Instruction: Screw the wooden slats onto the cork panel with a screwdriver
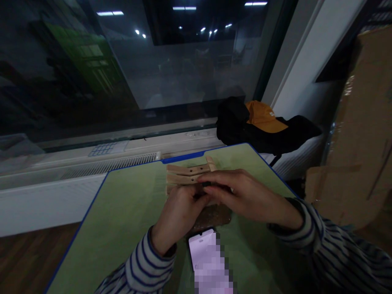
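1. Take the phone [202, 247] as your landmark: it lies on the green tabletop [122, 212] with its screen lit and its lower part blurred out.
2. Far to the left of the phone and beyond it, you have a clear plastic bin [18, 145]; what it holds is too dim to tell.
3. Well to the right of the phone stands a tall, taped cardboard box [367, 102]; you cannot see inside it.
4. Just beyond the phone's top end is a brown, shiny-surfaced item [214, 217], partly under your hands.
5. Farther beyond the phone lie your pale wooden strips [180, 178], side by side, with dark holes in them; a short wooden end piece [210, 162] sits at their right end.
6. Your right hand [245, 194] reaches in from the right of the phone; its index finger and thumb pinch a small black piece [206, 184], which lies right at the fingertips, over the strips.
7. Your left hand [180, 210], beyond the phone and slightly left, curls against the nearest wood, its thumb close to your right thumb; most fingers are hidden, so you cannot tell whether they grip anything.
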The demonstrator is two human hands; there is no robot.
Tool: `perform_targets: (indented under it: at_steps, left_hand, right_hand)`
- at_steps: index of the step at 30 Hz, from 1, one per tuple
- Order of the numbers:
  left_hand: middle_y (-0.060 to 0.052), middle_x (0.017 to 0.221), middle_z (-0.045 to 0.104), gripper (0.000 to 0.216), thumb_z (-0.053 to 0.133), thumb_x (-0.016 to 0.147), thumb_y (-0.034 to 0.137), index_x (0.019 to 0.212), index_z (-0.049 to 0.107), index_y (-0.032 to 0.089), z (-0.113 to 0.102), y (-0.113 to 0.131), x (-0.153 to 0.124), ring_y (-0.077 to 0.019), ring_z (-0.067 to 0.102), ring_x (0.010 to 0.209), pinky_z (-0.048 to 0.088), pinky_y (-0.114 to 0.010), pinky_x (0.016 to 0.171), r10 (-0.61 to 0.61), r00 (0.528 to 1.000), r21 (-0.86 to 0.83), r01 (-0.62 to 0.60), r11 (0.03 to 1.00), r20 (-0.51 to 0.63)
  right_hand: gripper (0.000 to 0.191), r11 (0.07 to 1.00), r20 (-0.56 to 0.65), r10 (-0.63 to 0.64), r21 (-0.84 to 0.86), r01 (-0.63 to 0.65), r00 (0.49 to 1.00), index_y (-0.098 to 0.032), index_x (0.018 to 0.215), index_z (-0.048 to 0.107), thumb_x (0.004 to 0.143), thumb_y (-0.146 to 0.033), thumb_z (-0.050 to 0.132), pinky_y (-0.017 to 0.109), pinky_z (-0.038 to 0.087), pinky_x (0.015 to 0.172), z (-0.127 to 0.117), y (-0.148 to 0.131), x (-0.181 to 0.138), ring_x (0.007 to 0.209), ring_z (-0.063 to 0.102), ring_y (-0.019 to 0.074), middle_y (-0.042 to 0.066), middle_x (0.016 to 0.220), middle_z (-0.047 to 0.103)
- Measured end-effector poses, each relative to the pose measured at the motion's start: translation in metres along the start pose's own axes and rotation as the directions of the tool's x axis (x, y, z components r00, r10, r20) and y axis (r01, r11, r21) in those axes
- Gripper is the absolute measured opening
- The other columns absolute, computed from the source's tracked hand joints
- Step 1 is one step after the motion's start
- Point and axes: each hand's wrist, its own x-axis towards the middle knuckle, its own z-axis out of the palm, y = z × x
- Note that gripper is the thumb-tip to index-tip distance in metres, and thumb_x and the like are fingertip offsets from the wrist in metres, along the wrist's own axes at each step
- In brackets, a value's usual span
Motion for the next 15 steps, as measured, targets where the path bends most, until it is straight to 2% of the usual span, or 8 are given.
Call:
perform_targets:
  at_steps: [2, 6, 8, 11, 15]
  left_hand:
    - [-0.002, 0.091, 0.073, 0.018, 0.052, 0.084, 0.023, 0.087, 0.07, 0.02, -0.001, 0.0, 0.0, -0.0201, 0.066, 0.079, 0.047, -0.029, 0.07, 0.019, 1.0, -0.023, -0.019, 1.0, 0.016]
    - [-0.003, 0.112, 0.067, 0.027, 0.048, 0.086, 0.019, 0.109, 0.064, 0.021, -0.002, 0.003, -0.001, -0.0202, 0.064, 0.093, 0.047, -0.029, 0.076, 0.05, 0.997, -0.056, -0.047, 0.997, 0.06]
    - [-0.004, 0.111, 0.067, 0.026, 0.048, 0.086, 0.02, 0.106, 0.065, 0.02, -0.002, 0.004, 0.0, -0.0207, 0.063, 0.095, 0.046, -0.03, 0.077, 0.033, 0.997, -0.058, -0.029, 0.998, 0.069]
    - [-0.005, 0.104, 0.07, 0.022, 0.053, 0.084, 0.021, 0.1, 0.068, 0.019, 0.0, 0.004, 0.0, -0.0215, 0.065, 0.091, 0.047, -0.03, 0.076, -0.002, 0.999, -0.026, 0.003, 1.0, 0.038]
    - [-0.007, 0.086, 0.073, 0.019, 0.056, 0.082, 0.028, 0.086, 0.071, 0.017, 0.003, 0.004, 0.001, -0.0235, 0.067, 0.077, 0.046, -0.03, 0.062, -0.061, 0.998, 0.056, 0.062, 0.996, -0.024]
  right_hand:
    - [0.023, 0.998, -0.019, 0.017, -0.054, -0.018, 1.0, -0.019, 0.111, 0.056, 0.09, -0.022, 0.049, 0.026, 0.046, 0.084, 0.002, 0.0, 0.0, 0.099, 0.062, 0.0142, 0.002, 0.109, 0.066]
    - [0.02, 0.959, -0.055, 0.064, -0.272, -0.076, 0.996, -0.017, 0.103, 0.054, 0.089, -0.03, 0.05, 0.031, 0.049, 0.071, 0.008, -0.003, 0.0, 0.086, 0.065, 0.0205, 0.007, 0.098, 0.068]
    - [0.02, 0.937, -0.075, 0.067, -0.337, -0.089, 0.995, -0.016, 0.101, 0.053, 0.089, -0.032, 0.049, 0.033, 0.049, 0.068, 0.01, -0.002, 0.001, 0.083, 0.065, 0.0228, 0.008, 0.096, 0.067]
    - [0.019, 0.931, -0.084, 0.082, -0.35, -0.107, 0.993, -0.016, 0.101, 0.051, 0.09, -0.032, 0.048, 0.033, 0.048, 0.068, 0.013, -0.001, 0.001, 0.083, 0.065, 0.0229, 0.009, 0.096, 0.066]
    - [0.02, 0.944, -0.086, 0.12, -0.297, -0.14, 0.989, -0.017, 0.1, 0.052, 0.089, -0.033, 0.05, 0.029, 0.045, 0.06, 0.011, -0.002, 0.0, 0.072, 0.063, 0.018, 0.006, 0.092, 0.066]
